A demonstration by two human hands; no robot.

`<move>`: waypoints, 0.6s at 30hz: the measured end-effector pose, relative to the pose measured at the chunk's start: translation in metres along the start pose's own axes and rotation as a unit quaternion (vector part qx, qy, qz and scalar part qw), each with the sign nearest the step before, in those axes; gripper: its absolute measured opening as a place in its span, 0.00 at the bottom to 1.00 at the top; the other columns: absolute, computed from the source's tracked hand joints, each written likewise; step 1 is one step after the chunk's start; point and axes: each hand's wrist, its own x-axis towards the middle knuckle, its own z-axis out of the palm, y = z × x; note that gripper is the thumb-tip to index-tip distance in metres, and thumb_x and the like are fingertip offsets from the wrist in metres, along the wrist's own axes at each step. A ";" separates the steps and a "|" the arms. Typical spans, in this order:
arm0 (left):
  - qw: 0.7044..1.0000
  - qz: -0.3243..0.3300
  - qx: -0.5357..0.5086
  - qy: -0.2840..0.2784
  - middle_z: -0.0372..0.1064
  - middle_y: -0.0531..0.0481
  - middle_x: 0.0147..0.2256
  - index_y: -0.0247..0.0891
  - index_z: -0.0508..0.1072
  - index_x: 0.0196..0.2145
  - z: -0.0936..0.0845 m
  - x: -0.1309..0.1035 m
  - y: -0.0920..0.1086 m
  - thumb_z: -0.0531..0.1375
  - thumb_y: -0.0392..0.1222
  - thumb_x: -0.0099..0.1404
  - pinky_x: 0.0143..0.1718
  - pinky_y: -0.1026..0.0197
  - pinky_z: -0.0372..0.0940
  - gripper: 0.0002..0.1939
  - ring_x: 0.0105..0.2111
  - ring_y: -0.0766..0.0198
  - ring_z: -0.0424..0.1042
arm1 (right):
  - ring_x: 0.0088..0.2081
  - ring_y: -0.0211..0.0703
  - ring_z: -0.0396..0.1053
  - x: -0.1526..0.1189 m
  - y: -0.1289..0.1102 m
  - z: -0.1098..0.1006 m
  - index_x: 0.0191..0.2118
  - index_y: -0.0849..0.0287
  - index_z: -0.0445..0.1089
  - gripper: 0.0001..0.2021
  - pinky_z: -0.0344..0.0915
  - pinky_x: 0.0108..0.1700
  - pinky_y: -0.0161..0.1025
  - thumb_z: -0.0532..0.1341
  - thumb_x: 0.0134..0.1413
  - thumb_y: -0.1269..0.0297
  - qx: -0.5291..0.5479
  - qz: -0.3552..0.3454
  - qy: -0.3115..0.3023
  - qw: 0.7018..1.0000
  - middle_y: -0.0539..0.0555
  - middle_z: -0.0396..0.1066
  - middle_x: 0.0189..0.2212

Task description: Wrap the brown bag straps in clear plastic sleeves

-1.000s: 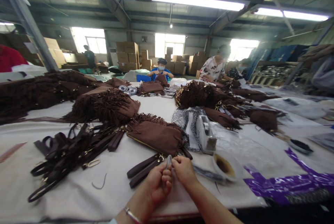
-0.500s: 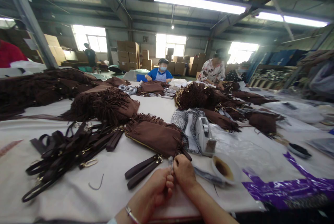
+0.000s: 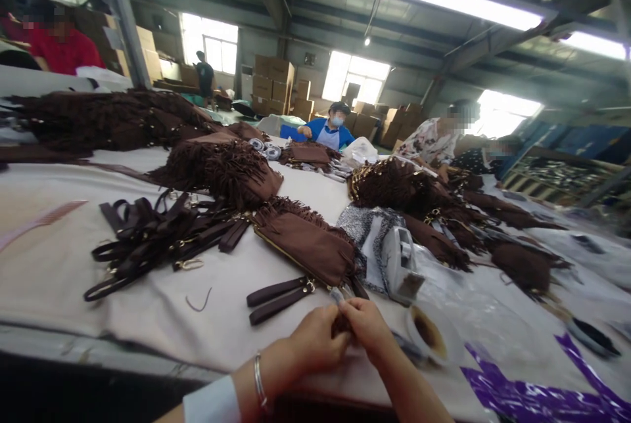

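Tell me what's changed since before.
Your left hand has rolled, its back now facing up; the view swung left. The person in blue no longer holds up a pouch. It and your right hand still grip a grayish strip; the fringed pouch and tape dispenser stayed put.

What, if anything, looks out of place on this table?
A thin, curved strand lies alone on the pale cloth, apart from the pile of straps; it may be a scrap. Nothing looks clearly spilled or damaged.

The strip [image 3: 336, 294] in the grip [image 3: 344, 319] is grey. Beyond the grip, the fringed pouch [image 3: 313, 244] is brown and the sheet [image 3: 351, 221] speckled black and white. Rightward, the plastic wrap [image 3: 537, 399] is purple; around, the worktop [image 3: 229, 314] is off-white.
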 end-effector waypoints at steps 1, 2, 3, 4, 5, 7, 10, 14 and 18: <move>1.000 -0.007 0.018 0.007 0.72 0.48 0.28 0.37 0.75 0.30 -0.006 0.002 0.000 0.59 0.34 0.57 0.30 0.64 0.57 0.05 0.27 0.62 0.66 | 0.16 0.34 0.59 0.000 0.001 -0.001 0.22 0.60 0.67 0.18 0.52 0.19 0.32 0.59 0.47 0.48 0.023 0.030 -0.011 0.999 0.47 0.64 0.15; 0.999 -0.019 0.039 0.032 0.71 0.48 0.26 0.37 0.74 0.28 -0.012 0.004 -0.001 0.58 0.34 0.57 0.30 0.64 0.57 0.05 0.26 0.62 0.66 | 0.15 0.33 0.58 0.000 0.002 -0.002 0.24 0.60 0.67 0.18 0.50 0.17 0.32 0.59 0.47 0.48 0.047 0.057 -0.022 0.997 0.47 0.63 0.14; 0.995 -0.029 0.058 0.070 0.71 0.49 0.25 0.36 0.74 0.27 -0.018 0.008 -0.003 0.57 0.33 0.57 0.31 0.64 0.57 0.06 0.26 0.63 0.66 | 0.14 0.33 0.57 0.000 0.002 -0.002 0.25 0.60 0.66 0.18 0.48 0.16 0.31 0.60 0.46 0.47 0.073 0.076 -0.031 0.994 0.46 0.64 0.15; 0.991 -0.034 0.072 0.108 0.71 0.49 0.26 0.36 0.74 0.27 -0.023 0.011 -0.005 0.56 0.33 0.57 0.32 0.63 0.58 0.07 0.27 0.63 0.66 | 0.14 0.32 0.57 0.000 0.001 -0.002 0.27 0.60 0.66 0.18 0.48 0.16 0.30 0.61 0.45 0.47 0.101 0.087 -0.037 0.990 0.46 0.64 0.16; 0.988 -0.031 0.080 0.131 0.72 0.49 0.27 0.36 0.75 0.29 -0.027 0.015 -0.007 0.56 0.33 0.57 0.34 0.63 0.59 0.07 0.28 0.62 0.67 | 0.15 0.31 0.58 -0.001 0.001 -0.001 0.28 0.60 0.66 0.19 0.47 0.16 0.29 0.63 0.43 0.47 0.129 0.092 -0.041 0.987 0.46 0.64 0.17; 0.988 -0.015 0.083 0.128 0.74 0.48 0.31 0.36 0.76 0.32 -0.032 0.023 -0.011 0.56 0.33 0.56 0.36 0.63 0.61 0.09 0.32 0.62 0.69 | 0.15 0.29 0.58 -0.002 0.000 0.001 0.27 0.61 0.66 0.21 0.47 0.16 0.27 0.66 0.39 0.46 0.174 0.098 -0.047 0.979 0.44 0.63 0.17; 0.989 -0.012 0.097 0.107 0.75 0.48 0.32 0.36 0.76 0.32 -0.031 0.031 -0.015 0.58 0.34 0.55 0.37 0.62 0.62 0.08 0.33 0.61 0.71 | 0.14 0.27 0.54 -0.002 0.000 0.002 0.27 0.60 0.65 0.24 0.45 0.15 0.27 0.68 0.34 0.43 0.207 0.126 -0.058 0.968 0.42 0.59 0.15; 0.987 -0.023 0.138 0.085 0.74 0.50 0.29 0.35 0.75 0.29 -0.031 0.038 -0.016 0.57 0.33 0.54 0.35 0.63 0.62 0.07 0.31 0.63 0.70 | 0.15 0.26 0.54 -0.002 0.002 0.001 0.28 0.60 0.65 0.27 0.46 0.15 0.25 0.70 0.31 0.42 0.235 0.134 -0.058 0.961 0.42 0.60 0.16; 0.987 -0.038 0.153 0.034 0.73 0.51 0.29 0.35 0.75 0.30 -0.035 0.041 -0.018 0.56 0.30 0.53 0.33 0.64 0.61 0.09 0.29 0.64 0.69 | 0.14 0.26 0.55 -0.002 0.005 0.001 0.29 0.60 0.65 0.27 0.47 0.14 0.25 0.70 0.33 0.42 0.232 0.133 -0.061 0.962 0.42 0.61 0.16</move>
